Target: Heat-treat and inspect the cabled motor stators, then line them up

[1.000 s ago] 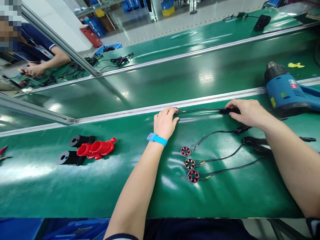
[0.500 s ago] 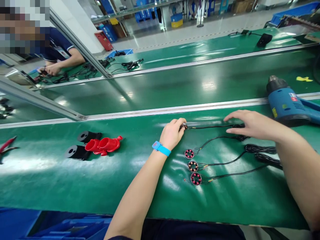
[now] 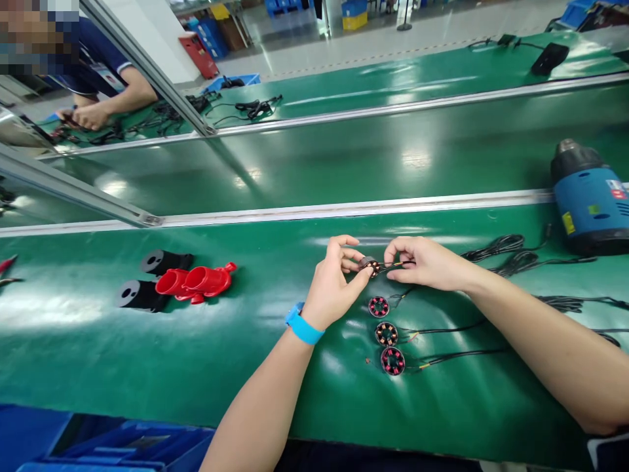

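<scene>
The left hand (image 3: 334, 285) is up off the worktop (image 3: 147, 367) now. Half a second back it was pressed low near the far rail, fingertips on the coil ring (image 3: 368, 265). That ring is now lifted in the middle of the frame, pinched between the left thumb and fingers. The right hand (image 3: 427, 263) has come across from the right side, where it hovered over the black cable ends. Its thumb and forefinger are closed on the ring's thin wire (image 3: 400, 264), just beside the ring. So the piece has gone from lying stretched along the rail to being held in both hands, clear of the worktop.

The cable bundle (image 3: 501, 248) lies off to the right, toward the blue heat gun (image 3: 590, 203) at the right edge. Just below the hands, three more rings (image 3: 386, 334) lie in a column, untouched, their wires running right. Left of centre sit the red parts (image 3: 196, 282) and the black parts (image 3: 162, 261). Upper left — a co-worker's hands (image 3: 88, 117), busy at another belt.
</scene>
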`<state>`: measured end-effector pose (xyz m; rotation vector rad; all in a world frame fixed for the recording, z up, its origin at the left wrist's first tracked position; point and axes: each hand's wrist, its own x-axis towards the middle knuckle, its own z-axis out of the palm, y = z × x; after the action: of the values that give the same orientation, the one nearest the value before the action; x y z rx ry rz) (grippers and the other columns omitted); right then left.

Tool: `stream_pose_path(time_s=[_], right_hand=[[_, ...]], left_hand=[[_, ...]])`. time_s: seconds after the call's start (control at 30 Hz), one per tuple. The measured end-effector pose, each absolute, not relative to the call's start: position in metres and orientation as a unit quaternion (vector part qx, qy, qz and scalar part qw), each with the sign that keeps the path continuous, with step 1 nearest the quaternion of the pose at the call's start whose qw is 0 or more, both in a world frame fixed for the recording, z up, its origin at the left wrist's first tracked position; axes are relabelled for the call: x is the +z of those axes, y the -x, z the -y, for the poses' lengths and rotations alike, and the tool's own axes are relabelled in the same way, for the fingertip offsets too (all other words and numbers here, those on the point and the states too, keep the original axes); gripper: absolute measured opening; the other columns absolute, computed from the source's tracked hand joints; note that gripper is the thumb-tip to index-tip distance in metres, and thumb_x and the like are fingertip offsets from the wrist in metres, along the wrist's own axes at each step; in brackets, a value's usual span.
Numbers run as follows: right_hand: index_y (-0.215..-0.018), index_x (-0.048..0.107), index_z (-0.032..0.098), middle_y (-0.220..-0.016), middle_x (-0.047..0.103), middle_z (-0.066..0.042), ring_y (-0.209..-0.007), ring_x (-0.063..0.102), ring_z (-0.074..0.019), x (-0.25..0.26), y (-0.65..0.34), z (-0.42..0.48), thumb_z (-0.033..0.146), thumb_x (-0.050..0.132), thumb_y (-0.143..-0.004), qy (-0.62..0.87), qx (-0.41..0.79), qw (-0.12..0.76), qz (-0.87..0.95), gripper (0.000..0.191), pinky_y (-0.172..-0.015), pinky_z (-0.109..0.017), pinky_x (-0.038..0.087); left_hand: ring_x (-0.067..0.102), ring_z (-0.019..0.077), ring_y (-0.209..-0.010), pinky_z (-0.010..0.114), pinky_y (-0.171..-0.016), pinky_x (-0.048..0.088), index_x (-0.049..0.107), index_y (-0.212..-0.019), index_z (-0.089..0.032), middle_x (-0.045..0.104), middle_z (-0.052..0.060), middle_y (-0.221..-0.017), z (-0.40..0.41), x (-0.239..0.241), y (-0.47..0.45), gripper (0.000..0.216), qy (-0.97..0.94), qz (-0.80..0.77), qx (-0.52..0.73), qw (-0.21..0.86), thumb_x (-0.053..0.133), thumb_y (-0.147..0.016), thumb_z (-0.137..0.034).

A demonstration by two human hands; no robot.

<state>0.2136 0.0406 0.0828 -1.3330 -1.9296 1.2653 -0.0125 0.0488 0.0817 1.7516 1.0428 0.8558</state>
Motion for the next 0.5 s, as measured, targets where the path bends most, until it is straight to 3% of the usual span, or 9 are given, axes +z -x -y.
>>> stream_pose_path(time_s=[0.1, 0.3, 0.5], right_hand=[[-0.09, 0.06, 0.015, -0.072, 0.053, 0.002, -0.061, 0.042, -0.0096, 0.0842, -0.217, -0.0403, 0.037, 0.07, -0.076, 0.475, 0.539, 0.238, 0.654, 0.028, -0.055, -0.021, 0.033], [-0.092, 0.062, 0.014, -0.081, 0.058, -0.001, -0.069, 0.048, -0.01, 0.0907, -0.2158, -0.0388, 0.039, 0.077, -0.077, 0.439, 0.632, 0.276, 0.577, 0.033, -0.062, -0.021, 0.038], [-0.089, 0.063, 0.014, -0.081, 0.062, -0.003, -0.063, 0.047, -0.0086, 0.0896, -0.2131, -0.0362, 0.035, 0.058, -0.091, 0.417, 0.654, 0.321, 0.544, 0.021, -0.058, -0.022, 0.034]], left_hand=[[0.064, 0.0136, -0.082, 0.031, -0.079, 0.051, 0.04, -0.118, -0.023, 0.064, 0.001, -0.097, -0.0481, 0.0819, 0.0114, 0.045, -0.692, -0.418, 0.347, 0.475, 0.068, -0.082, -0.025], [0.064, 0.015, -0.087, 0.032, -0.082, 0.051, 0.038, -0.12, -0.023, 0.063, 0.002, -0.1, -0.0474, 0.0825, 0.0129, 0.047, -0.689, -0.402, 0.35, 0.491, 0.068, -0.083, -0.026], [0.062, 0.0126, -0.081, 0.03, -0.079, 0.051, 0.035, -0.121, -0.024, 0.06, 0.0, -0.098, -0.0438, 0.0835, 0.0111, 0.048, -0.695, -0.397, 0.33, 0.501, 0.066, -0.084, -0.025]])
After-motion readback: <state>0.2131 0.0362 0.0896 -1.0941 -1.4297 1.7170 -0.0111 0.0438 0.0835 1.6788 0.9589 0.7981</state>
